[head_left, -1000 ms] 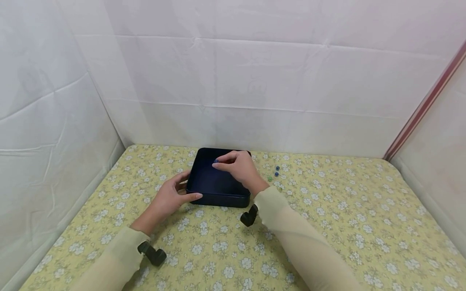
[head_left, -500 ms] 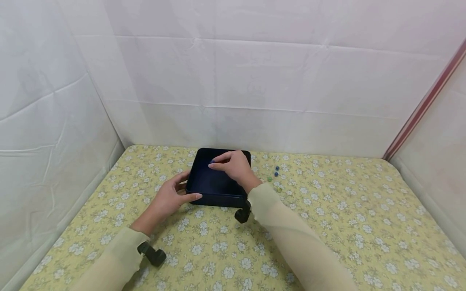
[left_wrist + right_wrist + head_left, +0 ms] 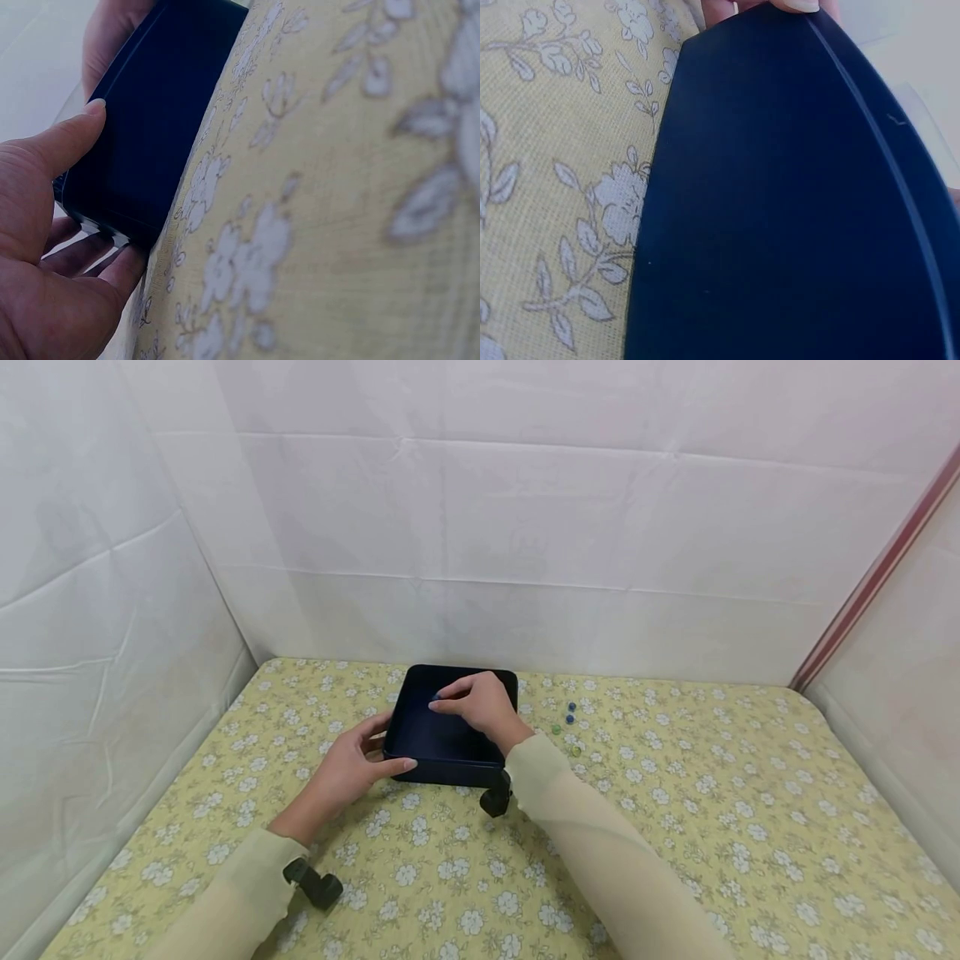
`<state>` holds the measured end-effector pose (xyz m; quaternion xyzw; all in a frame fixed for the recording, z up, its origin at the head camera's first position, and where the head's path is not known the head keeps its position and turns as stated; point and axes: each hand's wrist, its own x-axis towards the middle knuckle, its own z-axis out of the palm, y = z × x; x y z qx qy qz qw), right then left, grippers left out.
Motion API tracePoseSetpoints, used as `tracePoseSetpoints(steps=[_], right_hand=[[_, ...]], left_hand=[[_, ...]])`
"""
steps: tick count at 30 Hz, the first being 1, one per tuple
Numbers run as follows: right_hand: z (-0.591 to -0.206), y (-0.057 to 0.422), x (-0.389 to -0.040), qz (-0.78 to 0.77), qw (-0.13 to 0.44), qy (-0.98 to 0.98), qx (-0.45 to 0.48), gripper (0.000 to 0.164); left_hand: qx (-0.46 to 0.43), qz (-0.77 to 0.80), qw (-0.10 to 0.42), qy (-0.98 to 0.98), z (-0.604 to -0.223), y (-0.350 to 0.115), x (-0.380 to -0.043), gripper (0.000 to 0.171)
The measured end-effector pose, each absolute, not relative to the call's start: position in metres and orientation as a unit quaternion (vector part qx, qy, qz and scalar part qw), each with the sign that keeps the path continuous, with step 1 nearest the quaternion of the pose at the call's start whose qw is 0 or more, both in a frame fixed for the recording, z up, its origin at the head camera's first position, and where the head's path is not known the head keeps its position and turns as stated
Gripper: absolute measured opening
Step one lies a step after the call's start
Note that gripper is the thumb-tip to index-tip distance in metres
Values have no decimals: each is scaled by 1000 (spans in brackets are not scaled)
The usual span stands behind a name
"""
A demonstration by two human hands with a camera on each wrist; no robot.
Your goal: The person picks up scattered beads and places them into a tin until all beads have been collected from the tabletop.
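Note:
A dark blue, square, open-topped box rests on the cloth-covered table. My left hand grips its near left corner, the thumb on the front wall by the rim and the fingers along the left side. In the left wrist view, the fingertips curl round the box wall. Over the inside of the box, my right hand pinches a small blue marble between thumb and forefinger, mostly covered by the fingertips. The box's front wall fills most of the right wrist view.
To the right of the box lie two blue marbles, one farther back, and two green marbles, the nearer a yellowish one. A yellow floral cloth covers the table. White sheeting closes off the back and sides.
The right hand, pinching the blue marble, has shifted a little left over the box and dipped slightly. The left hand and box stay in place.

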<state>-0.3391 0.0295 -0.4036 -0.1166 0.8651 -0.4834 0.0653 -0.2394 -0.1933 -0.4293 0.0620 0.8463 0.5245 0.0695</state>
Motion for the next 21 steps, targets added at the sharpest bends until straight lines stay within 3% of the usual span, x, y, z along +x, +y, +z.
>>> tracePoseSetpoints(steps=[21], right_hand=[[-410, 24, -346, -432, 79, 892, -103, 16]], left_hand=[[68, 522, 66, 847, -431, -194, -240, 92]])
